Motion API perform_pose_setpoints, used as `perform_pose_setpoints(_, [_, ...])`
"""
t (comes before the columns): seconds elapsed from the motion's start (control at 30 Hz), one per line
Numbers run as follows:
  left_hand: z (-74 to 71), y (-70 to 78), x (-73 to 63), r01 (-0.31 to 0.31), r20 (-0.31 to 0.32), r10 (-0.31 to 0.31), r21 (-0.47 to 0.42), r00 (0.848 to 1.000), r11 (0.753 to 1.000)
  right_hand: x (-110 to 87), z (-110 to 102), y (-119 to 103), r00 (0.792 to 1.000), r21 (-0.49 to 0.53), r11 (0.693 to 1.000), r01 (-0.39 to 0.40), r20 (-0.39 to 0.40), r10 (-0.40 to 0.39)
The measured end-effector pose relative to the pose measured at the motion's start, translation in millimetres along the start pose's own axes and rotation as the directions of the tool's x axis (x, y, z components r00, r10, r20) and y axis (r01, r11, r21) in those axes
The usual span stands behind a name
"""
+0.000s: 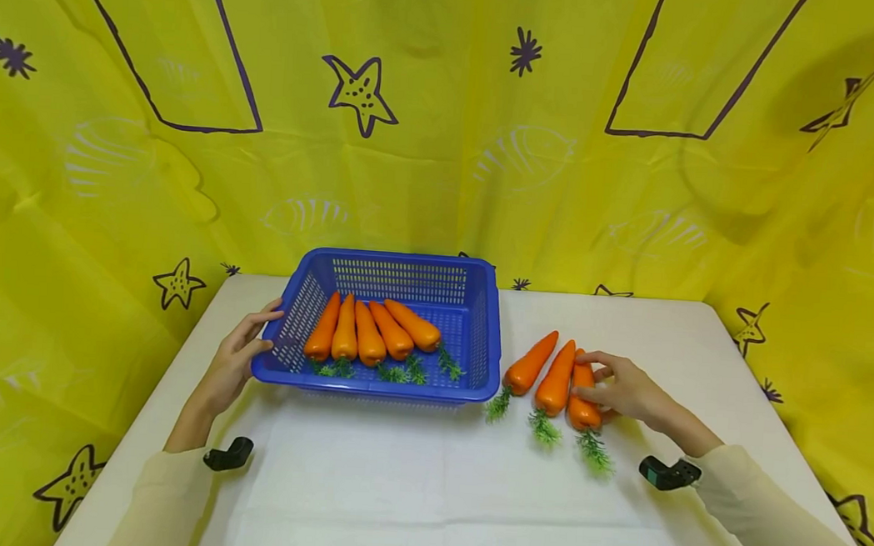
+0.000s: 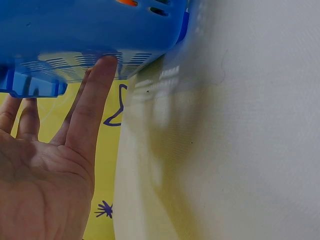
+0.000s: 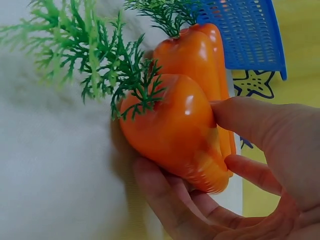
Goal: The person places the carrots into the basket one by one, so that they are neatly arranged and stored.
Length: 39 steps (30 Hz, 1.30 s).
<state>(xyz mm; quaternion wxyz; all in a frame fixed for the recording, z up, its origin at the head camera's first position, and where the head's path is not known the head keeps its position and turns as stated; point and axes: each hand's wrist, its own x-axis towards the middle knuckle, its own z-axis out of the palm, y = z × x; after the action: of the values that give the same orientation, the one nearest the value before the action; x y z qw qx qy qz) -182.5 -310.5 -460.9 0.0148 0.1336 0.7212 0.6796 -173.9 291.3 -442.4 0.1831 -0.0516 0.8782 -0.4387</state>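
Note:
A blue plastic basket (image 1: pixel 370 382) holds several orange carrots (image 1: pixel 370 336) with green leafy tops. My left hand (image 1: pixel 230 365) touches its left side; in the left wrist view the fingers (image 2: pixel 90 110) are fairly straight against the basket's outer wall (image 2: pixel 100 30). Right of the basket, three carrots lie side by side on the white table. My right hand (image 1: pixel 625 391) holds the rightmost carrot (image 1: pixel 583 409), thumb on one side and fingers curled round the other, as the right wrist view shows its thick end (image 3: pixel 170 115). The middle carrot (image 1: pixel 554 384) and left carrot (image 1: pixel 529 366) lie beside it.
The white table (image 1: pixel 409 488) carries the basket and carrots. A yellow curtain (image 1: pixel 428 172) with drawn stars and fish stands behind and at both sides. Each wrist wears a black camera, one at the left (image 1: pixel 229 454), another at the right (image 1: pixel 668 473).

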Motion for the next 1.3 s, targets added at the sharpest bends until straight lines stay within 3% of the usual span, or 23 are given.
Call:
perform_pose_setpoints(0.73, [0.0, 0.6, -0.4, -0.017, 0.015, 0.017, 0.0, 1.0, 1.0, 0.8, -5.4, -5.0, 0.999, 0.013, 1.0, 0.008, 0.039, -0.009])
perform_pose_setpoints(1.0, [0.7, 1.5, -0.7, 0.002, -0.002, -0.002, 0.007, 1.0, 1.0, -2.5, -25.3, -18.9, 0.994, 0.03, 0.999, 0.044, 0.097, -0.046])
perform_pose_setpoints(1.3, [0.5, 0.8, -1.1, -0.009, 0.001, 0.009, 0.015, 1.0, 1.0, -5.0, -50.6, -36.5, 0.986, -0.041, 0.994, 0.103, 0.134, -0.097])
